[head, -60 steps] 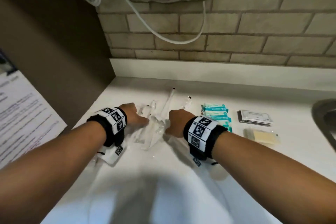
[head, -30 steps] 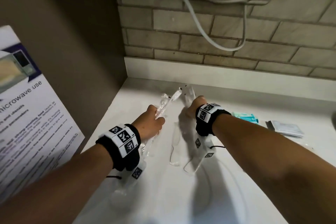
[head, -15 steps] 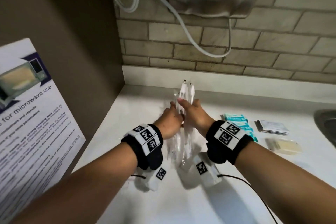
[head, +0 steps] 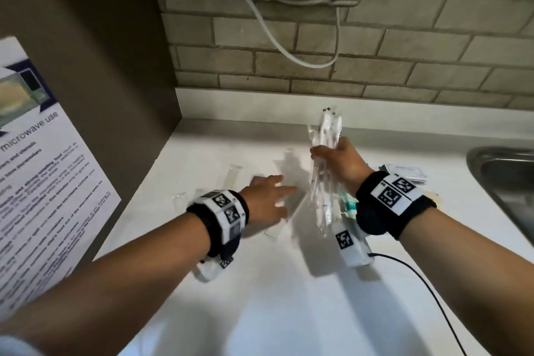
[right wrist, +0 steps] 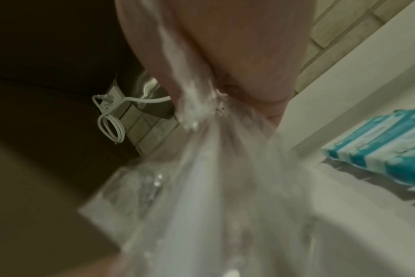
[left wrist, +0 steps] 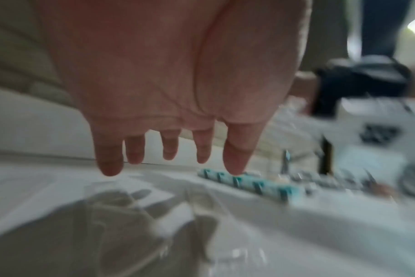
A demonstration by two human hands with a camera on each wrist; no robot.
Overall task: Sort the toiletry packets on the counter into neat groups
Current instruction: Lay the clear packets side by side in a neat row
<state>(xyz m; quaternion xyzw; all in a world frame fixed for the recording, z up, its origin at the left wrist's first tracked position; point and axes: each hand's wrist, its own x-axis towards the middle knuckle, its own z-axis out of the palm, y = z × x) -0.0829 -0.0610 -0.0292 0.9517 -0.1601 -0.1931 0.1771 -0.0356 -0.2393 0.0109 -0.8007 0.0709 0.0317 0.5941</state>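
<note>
1. The right hand (head: pixel 339 166) is clenched round a bundle of clear-wrapped packets (head: pixel 323 170) — long, thin white items sealed in plastic sleeves — held upright above the white counter (head: pixel 260 298), towards its back edge.
2. In the right wrist view the sleeves fan out below the grip, blurred, so what is inside them cannot be told from there.
3. The left hand (head: pixel 267 199) is spread flat, its fingers (left wrist: pixel 109 159) straight and apart, holding nothing; it hovers low over the counter's left part, and whether it touches the surface cannot be told.
4. Several more clear sleeves (head: pixel 234 179) lie loose on the counter round that hand, towards the left edge by the dark side wall (head: pixel 101 66).
5. A stack of teal-and-white packets (right wrist: pixel 379 155) lies flat on the counter just right of the held bundle — mostly hidden behind the right wrist in the head view.
6. Further right lie grey-white flat sachets (head: pixel 404 172), near the steel sink (head: pixel 502 179) at the counter's right edge.
7. A printed microwave notice (head: pixel 37 167) hangs on the left wall, and a white cord (head: pixel 277 40) loops down the brick backsplash (head: pixel 404 46).
</note>
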